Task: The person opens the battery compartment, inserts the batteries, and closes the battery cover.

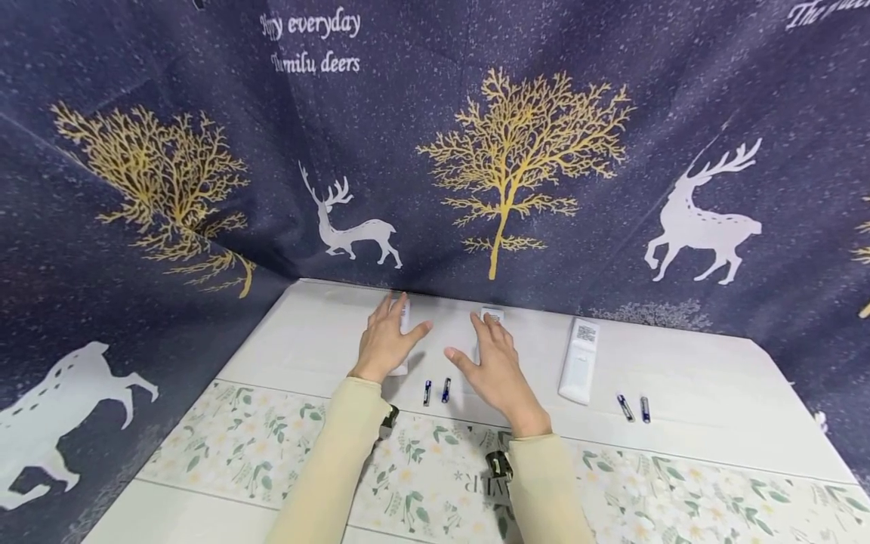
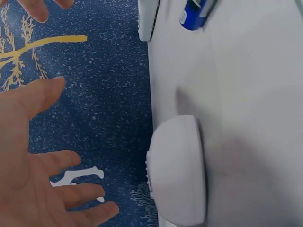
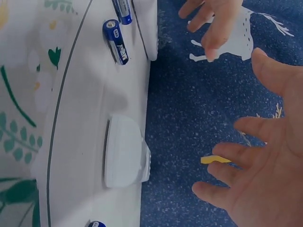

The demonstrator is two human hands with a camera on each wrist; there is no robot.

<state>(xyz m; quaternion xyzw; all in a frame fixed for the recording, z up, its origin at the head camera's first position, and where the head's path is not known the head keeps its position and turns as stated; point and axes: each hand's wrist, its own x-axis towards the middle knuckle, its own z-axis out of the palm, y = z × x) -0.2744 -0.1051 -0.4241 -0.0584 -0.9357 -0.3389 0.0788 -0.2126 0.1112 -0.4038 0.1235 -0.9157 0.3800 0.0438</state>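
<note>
Hovering below "everyday" lettering (image 1: 323,24), hands (image 1: 389,340) (image 1: 498,370) overhang QR-labelled remotes (image 1: 401,370) (image 1: 498,313).

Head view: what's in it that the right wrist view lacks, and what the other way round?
Only the head view shows the rightmost white remote, the rightmost blue battery and the sleeves. Only the right wrist view shows the palm side of the right grip and the near end of the middle white remote. Both share the left grip, part of the left white remote, the left pair of blue batteries and the dark blue backdrop.
</note>
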